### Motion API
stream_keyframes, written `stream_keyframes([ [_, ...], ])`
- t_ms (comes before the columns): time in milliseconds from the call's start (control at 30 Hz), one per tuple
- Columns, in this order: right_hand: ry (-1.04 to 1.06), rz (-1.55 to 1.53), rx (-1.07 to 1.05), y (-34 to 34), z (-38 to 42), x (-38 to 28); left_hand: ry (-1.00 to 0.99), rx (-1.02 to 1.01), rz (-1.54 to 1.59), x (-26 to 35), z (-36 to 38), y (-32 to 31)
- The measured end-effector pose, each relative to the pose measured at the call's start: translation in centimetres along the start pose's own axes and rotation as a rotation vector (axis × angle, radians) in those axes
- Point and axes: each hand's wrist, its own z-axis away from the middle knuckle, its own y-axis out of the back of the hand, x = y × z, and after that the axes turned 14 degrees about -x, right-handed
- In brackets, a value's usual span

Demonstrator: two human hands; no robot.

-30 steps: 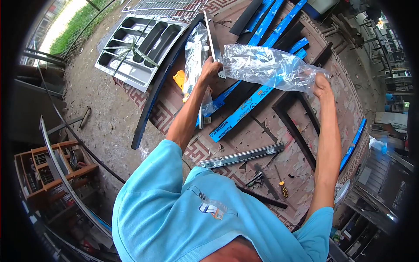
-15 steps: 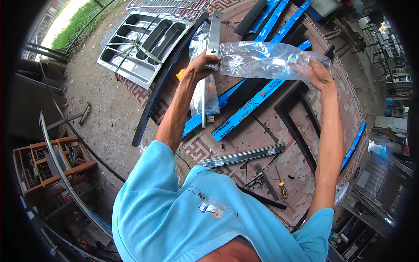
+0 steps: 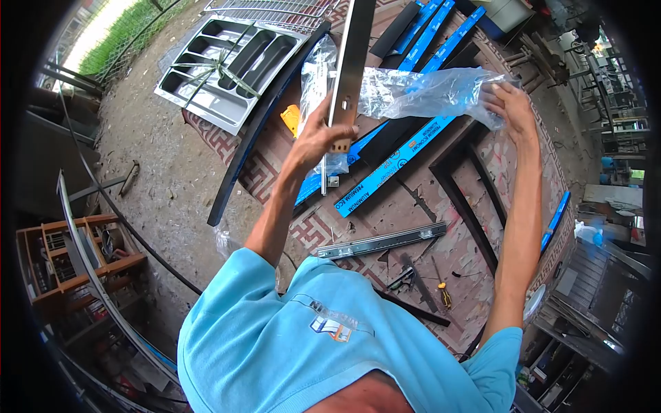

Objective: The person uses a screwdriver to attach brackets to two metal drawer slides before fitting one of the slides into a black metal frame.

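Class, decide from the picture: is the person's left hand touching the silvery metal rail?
Touching. The head view shows the left hand gripping the metal rail, its thumb laid across near the lower end.

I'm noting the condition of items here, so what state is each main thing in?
Metal rail: bare, gripped near one end
Left hand: closed on the metal rail
Clear plastic bag: crumpled, drawn out sideways
Right hand: holding the clear plastic bag
Compartment tray: tied with crossed straps
Metal slide: lying unheld
Screwdriver: lying unheld
Blue-labelled bar: lying unheld
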Motion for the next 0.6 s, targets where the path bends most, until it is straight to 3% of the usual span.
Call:
stream_keyframes([
  [67,0.109,0.372,0.225,-1.5,3.3,-0.5,0.046,-0.122,0.154,-0.9,1.6,-1.7],
  [100,0.211,0.498,0.323,-2.5,5.1,-0.3,-0.052,-0.116,0.146,-2.2,2.8,-3.3],
  [133,0.232,0.432,0.368,-4.3,7.5,-0.6,-0.089,-0.147,0.139,-3.3,3.9,-4.7],
  [167,0.246,0.366,0.409,-6.4,10.0,-0.8,-0.261,-0.147,-0.165,-3.8,5.0,-6.2],
  [233,0.227,-0.131,0.201,-9.8,14.0,1.3,-0.085,-0.206,-0.047,-4.2,8.1,-9.8],
  [300,0.219,-0.468,-0.062,-12.0,16.9,5.0,-0.364,-0.196,-0.382,-6.2,9.7,-12.3],
  [333,0.236,-0.535,-0.161,-13.1,18.3,5.8,-0.329,-0.344,-0.286,-7.5,10.3,-13.0],
  [367,0.247,-0.798,-0.22,-12.7,19.8,7.8,-0.233,-0.424,-0.31,-7.7,10.7,-13.4],
  [400,0.282,-0.91,-0.056,-12.5,21.6,10.0,-0.137,-0.499,-0.334,-7.9,10.9,-13.8],
  [467,0.369,-0.977,0.088,-13.3,24.3,11.7,-0.159,-0.573,-0.448,-9.2,10.6,-13.8],
  [533,0.103,-1.008,0.367,-13.7,26.1,14.6,-0.176,-0.677,-0.564,-9.4,10.3,-13.3],
  [600,0.031,-1.177,0.542,-13.9,27.5,20.2,-0.017,-0.859,-0.437,-9.2,9.8,-13.0],
])
